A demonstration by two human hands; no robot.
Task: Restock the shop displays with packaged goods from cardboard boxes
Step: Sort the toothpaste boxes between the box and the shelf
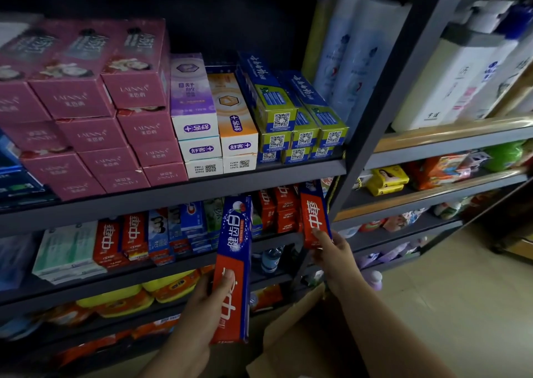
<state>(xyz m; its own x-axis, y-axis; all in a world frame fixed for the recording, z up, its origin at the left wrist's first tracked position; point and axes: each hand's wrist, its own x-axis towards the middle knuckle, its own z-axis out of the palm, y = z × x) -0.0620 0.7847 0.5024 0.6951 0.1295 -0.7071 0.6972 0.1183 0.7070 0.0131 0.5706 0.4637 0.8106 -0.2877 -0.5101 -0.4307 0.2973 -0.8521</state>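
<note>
Gripped in the left hand (202,299), one toothpaste box (233,268) waits while the right hand (331,250) pinches another toothpaste carton (314,213), which could topple the stacked red boxes (278,210) if shoved in crooked.

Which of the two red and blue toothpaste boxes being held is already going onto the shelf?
The box in the right hand, the right toothpaste box: its top reaches in among the shelved red boxes. The left toothpaste box stays clear in front.

Stacked red cartons (284,209) crowd the shelf (277,237) slot beside the upright post (372,147).
</note>
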